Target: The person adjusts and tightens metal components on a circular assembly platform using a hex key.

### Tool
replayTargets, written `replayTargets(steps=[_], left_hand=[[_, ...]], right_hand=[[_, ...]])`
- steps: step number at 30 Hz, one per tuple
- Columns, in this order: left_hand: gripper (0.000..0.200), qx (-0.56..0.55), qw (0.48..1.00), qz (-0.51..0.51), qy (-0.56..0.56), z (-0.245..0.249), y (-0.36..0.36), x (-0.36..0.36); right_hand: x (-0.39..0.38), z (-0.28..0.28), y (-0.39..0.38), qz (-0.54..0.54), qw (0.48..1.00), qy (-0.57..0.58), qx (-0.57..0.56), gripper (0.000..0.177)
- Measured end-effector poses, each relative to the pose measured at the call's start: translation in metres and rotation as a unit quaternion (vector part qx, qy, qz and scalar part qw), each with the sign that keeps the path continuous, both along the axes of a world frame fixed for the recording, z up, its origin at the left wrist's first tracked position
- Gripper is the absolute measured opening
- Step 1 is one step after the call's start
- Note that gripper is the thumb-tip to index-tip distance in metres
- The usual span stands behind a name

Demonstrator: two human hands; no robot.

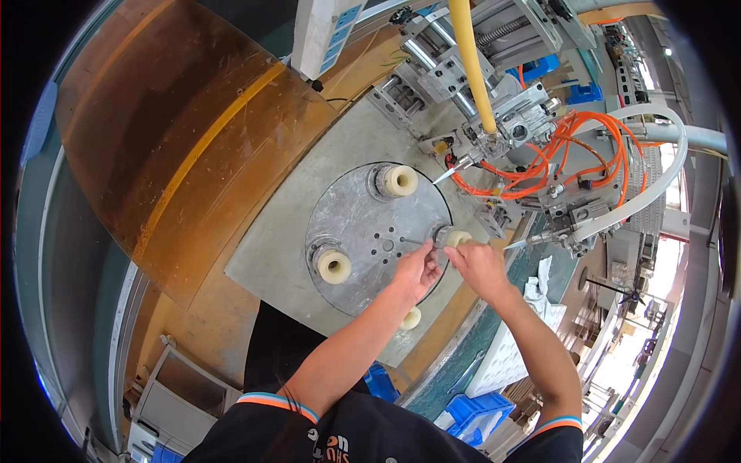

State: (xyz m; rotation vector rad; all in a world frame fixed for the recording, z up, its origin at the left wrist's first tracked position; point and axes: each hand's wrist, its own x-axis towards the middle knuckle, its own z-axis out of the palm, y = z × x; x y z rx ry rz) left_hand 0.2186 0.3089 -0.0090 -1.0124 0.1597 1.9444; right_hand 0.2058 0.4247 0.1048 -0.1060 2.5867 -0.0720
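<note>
Probably stiff and fairly light, the cream roller (457,236) at the right edge of the round plate (347,204) suits a hold around its rim, where the right hand (480,263) touches, its grip unclear, while the left hand's (417,269) fingers pinch a thin rod (411,241).

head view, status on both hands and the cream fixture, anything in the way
Left hand pinching thin rod. Right hand at cream fixture, partly covering it. Nozzle appears close to right hand.
</note>
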Motion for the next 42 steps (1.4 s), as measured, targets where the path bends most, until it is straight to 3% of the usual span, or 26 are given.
replayTargets(steps=[1,2,4,7,11,12,13,14,16,17,19,23,24,25,26,27,28,29,31,35,36,37,38,40,41,42], left_hand=[[0.017,-0.001,1.0,0.003,0.0,0.0,0.0,-0.001],[0.017,-0.009,1.0,-0.005,0.0,0.0,0.0,0.0],[0.017,-0.016,1.0,-0.012,-0.003,-0.002,-0.001,-0.001],[0.017,-0.017,0.999,-0.018,0.024,-0.006,0.0,0.0],[0.017,-0.017,0.999,-0.028,0.018,0.0,0.0,-0.001],[0.017,-0.019,0.999,-0.028,0.007,0.001,0.0,0.0],[0.017,-0.02,0.999,-0.026,0.005,-0.002,0.001,0.001],[0.018,-0.011,0.999,-0.026,0.015,-0.007,0.002,0.001],[0.018,-0.004,0.999,-0.022,0.024,-0.008,0.002,-0.002],[0.018,-0.007,0.999,-0.026,0.023,-0.007,0.002,-0.001],[0.018,-0.012,0.999,-0.031,0.026,-0.004,-0.002,-0.003],[0.019,-0.025,0.999,-0.029,0.022,-0.007,0.003,-0.003],[0.021,-0.014,0.999,-0.023,0.026,-0.008,0.002,-0.005],[0.021,-0.017,0.999,-0.02,0.027,-0.009,0.002,-0.006],[0.021,-0.029,0.999,-0.027,0.026,-0.01,0.002,-0.006],[0.021,-0.04,0.998,-0.035,0.024,-0.01,0.002,-0.005],[0.021,-0.04,0.998,-0.036,0.022,-0.01,0.001,-0.004],[0.021,-0.035,0.998,-0.04,0.033,-0.011,0.001,-0.004],[0.021,-0.027,0.997,-0.048,0.049,-0.011,0.002,-0.004],[0.02,-0.042,0.997,-0.06,0.035,-0.01,0.004,-0.001],[0.019,-0.036,0.997,-0.056,0.028,-0.01,0.004,-0.001],[0.019,-0.035,0.997,-0.056,0.027,-0.011,0.004,0.0],[0.019,-0.026,0.997,-0.056,0.034,-0.014,0.004,0.002],[0.018,-0.018,0.997,-0.055,0.041,-0.015,0.002,0.001],[0.018,-0.031,0.997,-0.058,0.038,-0.014,0.002,0.001],[0.018,-0.043,0.997,-0.061,0.037,-0.013,0.003,0.0]], right_hand=[[-0.001,-0.001,-0.005,-0.133,0.986,-0.1,-0.002,0.03],[0.002,0.004,-0.011,-0.131,0.986,-0.101,-0.003,0.03],[0.003,0.025,-0.027,0.01,0.996,0.089,0.004,0.024],[0.001,0.025,-0.019,0.125,0.982,0.121,-0.073,0.023],[-0.002,0.0,0.0,0.093,0.99,0.072,-0.078,0.029],[-0.008,0.0,-0.005,-0.137,0.982,-0.037,-0.125,0.028],[-0.011,0.001,-0.01,-0.357,0.908,-0.145,-0.162,0.028],[-0.01,0.007,-0.014,-0.356,0.908,-0.148,-0.162,0.028],[-0.005,0.019,-0.023,-0.042,0.986,0.144,-0.07,0.018],[-0.005,0.018,-0.02,-0.041,0.987,0.141,-0.072,0.018],[-0.007,0.012,-0.003,0.148,0.968,0.193,-0.068,0.022],[0.001,0.0,0.011,0.06,0.997,0.045,0.018,0.031],[-0.002,0.002,0.006,-0.138,0.985,-0.097,-0.041,0.032],[-0.005,0.003,0.0,-0.326,0.91,-0.235,-0.099,0.033],[-0.005,0.007,-0.008,-0.324,0.911,-0.236,-0.101,0.033],[0.0,0.014,-0.015,-0.184,0.979,-0.06,-0.059,0.028],[0.005,0.018,-0.017,-0.035,0.992,0.12,-0.013,0.024],[0.003,0.018,-0.015,-0.038,0.992,0.12,-0.012,0.024],[-0.006,0.02,-0.004,0.172,0.97,0.127,-0.117,0.027],[-0.002,0.0,0.01,0.17,0.982,0.051,-0.059,0.036],[-0.004,0.001,0.002,-0.068,0.986,-0.041,-0.146,0.035],[-0.005,0.003,-0.004,-0.302,0.918,-0.132,-0.221,0.035],[-0.003,0.005,-0.007,-0.301,0.918,-0.134,-0.221,0.035],[0.0,0.008,-0.013,-0.116,0.983,0.108,-0.089,0.03],[-0.002,0.011,-0.012,-0.116,0.983,0.107,-0.089,0.03],[-0.008,0.015,-0.01,0.032,0.985,0.151,-0.074,0.027]])
